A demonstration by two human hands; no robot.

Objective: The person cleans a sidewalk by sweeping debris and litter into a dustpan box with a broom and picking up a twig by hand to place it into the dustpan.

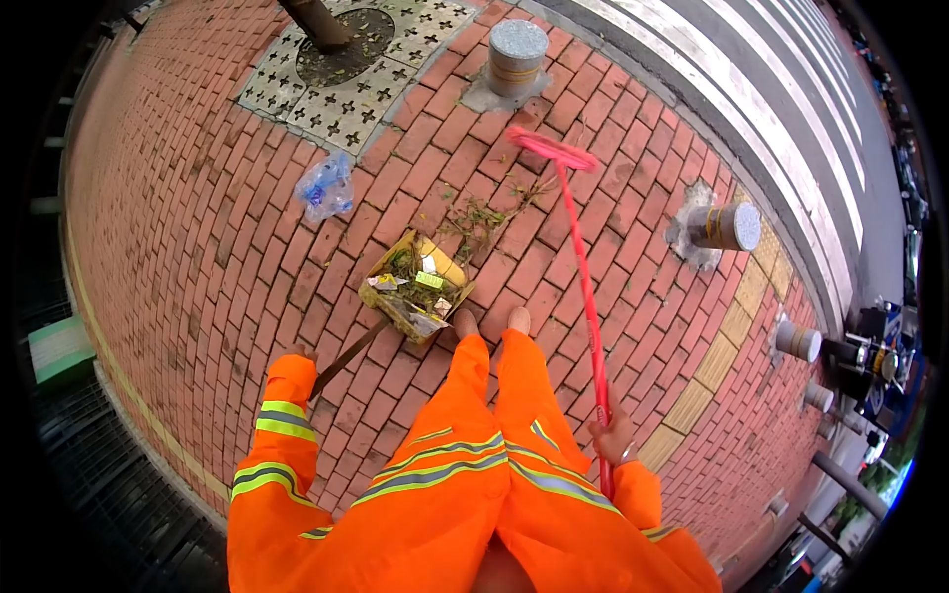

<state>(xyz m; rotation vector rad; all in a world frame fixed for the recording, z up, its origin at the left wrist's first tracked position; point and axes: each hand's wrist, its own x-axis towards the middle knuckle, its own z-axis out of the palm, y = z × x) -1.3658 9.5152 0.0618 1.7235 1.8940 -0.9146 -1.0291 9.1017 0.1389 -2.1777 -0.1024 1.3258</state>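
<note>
My right hand is wrapped round the red handle of a long broom, whose pink-red head is out ahead of my feet. At the left, my left hand, partly hidden by the orange sleeve, closes on the dark handle of a yellow dustpan. Leaves, twigs and scraps of paper lie in the dustpan, which rests on the bricks just ahead of my feet. Loose leaves and twigs are scattered beyond it. A crumpled clear-blue plastic bag lies to the left of them.
Stone bollards stand ahead and to the right. A tree trunk rises from a patterned grate at the top. Past the curb is a striped crosswalk. Parked vehicles are at the far right, and a dark grating is at the left.
</note>
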